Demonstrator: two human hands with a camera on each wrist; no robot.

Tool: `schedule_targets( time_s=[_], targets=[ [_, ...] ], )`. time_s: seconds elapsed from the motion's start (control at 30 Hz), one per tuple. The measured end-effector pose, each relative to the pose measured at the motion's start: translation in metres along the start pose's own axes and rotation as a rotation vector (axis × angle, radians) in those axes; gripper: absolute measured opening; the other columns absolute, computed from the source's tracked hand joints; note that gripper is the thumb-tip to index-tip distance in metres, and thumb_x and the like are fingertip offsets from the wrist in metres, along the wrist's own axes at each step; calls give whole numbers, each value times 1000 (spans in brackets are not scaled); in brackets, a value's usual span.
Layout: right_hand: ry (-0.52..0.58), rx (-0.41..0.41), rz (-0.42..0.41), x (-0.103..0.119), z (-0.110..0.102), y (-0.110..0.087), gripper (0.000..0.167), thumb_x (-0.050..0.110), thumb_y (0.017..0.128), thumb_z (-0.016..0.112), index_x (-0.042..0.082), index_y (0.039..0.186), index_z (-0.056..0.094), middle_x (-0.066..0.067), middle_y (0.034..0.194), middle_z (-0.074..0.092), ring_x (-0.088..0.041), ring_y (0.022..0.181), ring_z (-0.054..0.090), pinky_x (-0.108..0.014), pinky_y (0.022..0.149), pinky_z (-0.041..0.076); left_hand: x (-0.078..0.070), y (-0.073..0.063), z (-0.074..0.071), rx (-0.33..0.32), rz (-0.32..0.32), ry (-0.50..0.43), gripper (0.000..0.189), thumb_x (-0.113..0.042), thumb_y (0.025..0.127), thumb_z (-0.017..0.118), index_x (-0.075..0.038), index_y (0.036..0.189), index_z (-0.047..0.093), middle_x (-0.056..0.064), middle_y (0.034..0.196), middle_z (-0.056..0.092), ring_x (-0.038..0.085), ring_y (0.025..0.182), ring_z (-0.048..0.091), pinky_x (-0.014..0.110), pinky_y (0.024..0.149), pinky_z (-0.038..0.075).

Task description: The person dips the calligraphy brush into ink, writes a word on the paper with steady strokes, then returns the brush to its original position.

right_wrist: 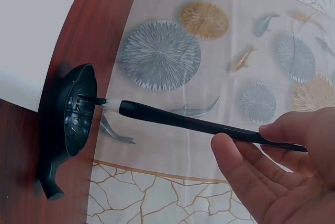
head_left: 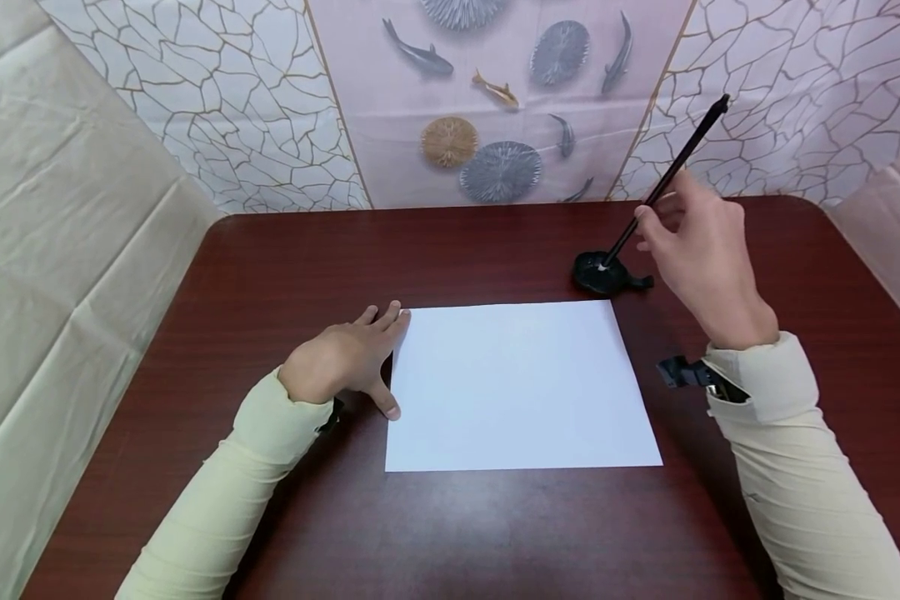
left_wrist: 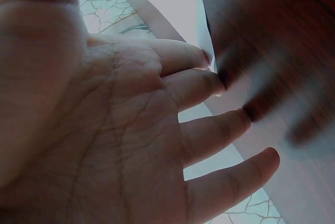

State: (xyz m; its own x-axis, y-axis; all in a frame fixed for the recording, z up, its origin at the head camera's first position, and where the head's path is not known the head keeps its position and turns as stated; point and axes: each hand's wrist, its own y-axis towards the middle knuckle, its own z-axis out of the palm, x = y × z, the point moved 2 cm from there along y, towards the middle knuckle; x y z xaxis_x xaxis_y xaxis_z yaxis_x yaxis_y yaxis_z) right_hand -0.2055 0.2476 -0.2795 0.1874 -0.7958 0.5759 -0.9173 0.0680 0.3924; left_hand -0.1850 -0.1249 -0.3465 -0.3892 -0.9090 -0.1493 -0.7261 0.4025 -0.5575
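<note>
A black-handled ink brush (head_left: pixel 682 158) is pinched between the thumb and fingers of my right hand (head_left: pixel 708 258). Its tip is down in a small black ink dish (head_left: pixel 591 272); in the right wrist view the brush's bristles (right_wrist: pixel 111 105) are white near the handle and dark at the end. A white sheet of paper (head_left: pixel 521 387) lies flat before me. My left hand (head_left: pixel 345 358) has its fingers spread, with fingertips and thumb touching the paper's left edge. In the left wrist view the palm (left_wrist: pixel 120 124) shows, holding nothing.
Everything stands on a dark red-brown wooden table (head_left: pixel 450 533). The ink dish has a short stem-like handle pointing right and sits just beyond the paper's far right corner. Behind the table hangs a patterned cloth (head_left: pixel 390 125); a plain cloth (head_left: pixel 60 233) hangs at the left.
</note>
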Motion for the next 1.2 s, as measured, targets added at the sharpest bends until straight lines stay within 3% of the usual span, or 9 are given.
schedule_targets(
  time_s=[0.3,0.43,0.7,0.87,1.0,1.2],
  targets=[
    [30,43,4,2,5,-1,27,18,107,60,-2,125,63,-26,113,75,25,61,52,-6,54,41,1,1,1,7,-12,-6,139,-49,74,96,-9,171,5,13,178,-2,40,163,3,62,118,36],
    [34,-3,-13,8,1,-2,25,16,106,60,0,126,64,-25,111,76,25,62,53,-6,56,40,2,0,1,12,-11,-15,137,-47,76,96,-9,171,4,12,178,-3,39,163,1,61,120,33],
    [74,-100,-72,29,-10,-12,23,15,104,61,-2,116,68,-19,104,78,23,66,56,-4,73,43,0,1,0,20,-10,-14,137,-46,77,95,-9,171,2,11,178,-6,39,163,0,64,122,29],
    [121,-141,-169,48,-14,-22,18,11,102,63,-4,112,68,-18,100,78,22,74,60,-2,77,46,-3,2,0,26,-10,-5,137,-47,77,94,-9,171,2,11,178,-6,38,163,0,67,122,25],
    [149,-127,-253,66,-13,-30,15,6,101,65,-4,111,68,-13,98,79,21,81,63,-3,80,48,-3,2,1,31,-21,0,137,-48,77,94,-9,171,2,11,178,-6,38,163,0,67,123,25],
    [201,-80,-306,91,-11,-40,13,4,100,67,-3,110,69,-9,98,78,17,86,66,-6,83,51,-2,0,0,31,-29,-1,137,-47,77,94,-9,171,2,10,178,-6,37,163,-1,64,123,27]
  ],
)
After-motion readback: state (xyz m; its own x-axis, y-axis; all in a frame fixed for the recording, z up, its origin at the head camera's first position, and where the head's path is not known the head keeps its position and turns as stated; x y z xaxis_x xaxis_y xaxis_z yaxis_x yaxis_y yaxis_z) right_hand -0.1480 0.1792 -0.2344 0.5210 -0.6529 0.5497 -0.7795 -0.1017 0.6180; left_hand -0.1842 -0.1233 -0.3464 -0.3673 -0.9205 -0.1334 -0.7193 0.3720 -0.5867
